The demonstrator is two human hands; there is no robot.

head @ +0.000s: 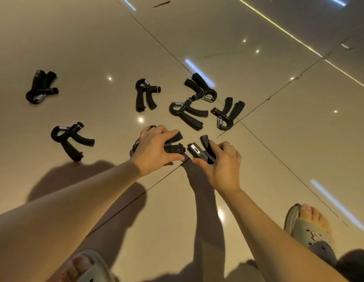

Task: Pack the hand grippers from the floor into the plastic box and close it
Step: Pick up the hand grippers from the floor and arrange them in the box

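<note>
the glossy beige tiled floor (278,151) fills the whole frame, crossed by dark grout lines and dotted with bright reflections. two bare forearms reach from the lower edge toward the middle. a grey slipper (313,239) on the right foot sits at the lower right, and a second slipper (91,267) on the left foot sits at the bottom edge, left of centre.

just below the frame's centre, the left hand (154,149) lies over the near gripper (174,148), fingers curled round its black handles, whose ends stick out to the right. right beside it, the right hand (223,167) holds the counter gripper (196,150), fingers clamped on its handles, the small counter window facing up and left. the two held grippers meet nearly end to end; i cannot tell whether they touch or whether either is off the floor.

six more black hand grippers with steel springs lie loose on the floor. the far-left gripper (41,84) is at the upper left, well apart from the rest. the left gripper (70,143) lies left of the hands. the centre gripper (140,98) lies above the left hand. above the right hand are three close together: the top gripper (204,91) and the middle gripper (187,120) appear to touch at their knobs, and the right gripper (237,110) lies just beside them on a grout line.
</note>
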